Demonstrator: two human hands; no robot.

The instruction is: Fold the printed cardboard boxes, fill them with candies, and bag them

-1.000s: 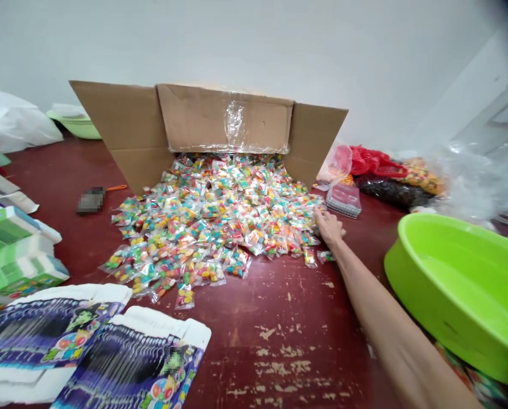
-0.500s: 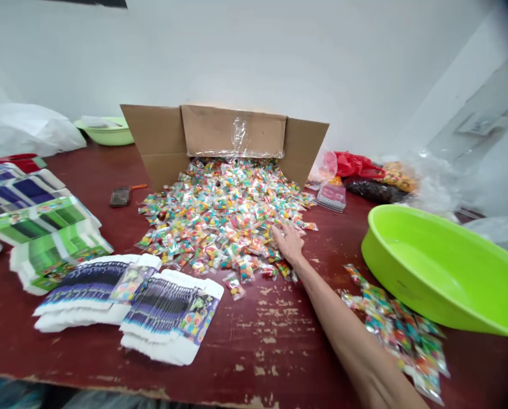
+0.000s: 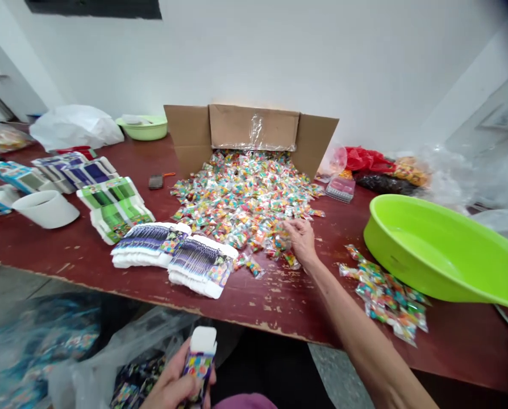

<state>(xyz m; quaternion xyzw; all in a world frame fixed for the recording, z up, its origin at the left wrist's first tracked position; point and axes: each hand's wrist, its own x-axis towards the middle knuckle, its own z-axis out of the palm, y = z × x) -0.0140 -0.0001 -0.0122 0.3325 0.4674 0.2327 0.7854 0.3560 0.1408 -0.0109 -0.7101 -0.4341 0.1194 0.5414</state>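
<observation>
A big heap of small clear candy packets (image 3: pixel 245 196) spills from an opened cardboard box (image 3: pixel 254 133) onto the dark red table (image 3: pixel 279 295). My right hand (image 3: pixel 300 241) reaches across the table and rests on the heap's near edge, fingers curled over a few packets. Below the table edge, my left hand (image 3: pixel 175 383) is closed round a small printed carton (image 3: pixel 199 358) with a white flap, held upright. Two stacks of flat purple printed cartons (image 3: pixel 173 255) lie just left of my right hand.
A lime green basin (image 3: pixel 441 255) stands at the right, with a small bunch of candy packets (image 3: pixel 386 292) in front of it. Green and blue carton stacks (image 3: pixel 113 207), a white cup (image 3: pixel 45 209), plastic bags and a second green bowl (image 3: pixel 143 128) sit left and behind.
The view has pulled back and down. My right hand slid along the heap's near edge towards me. My left hand with the small carton has come into view below the table.
</observation>
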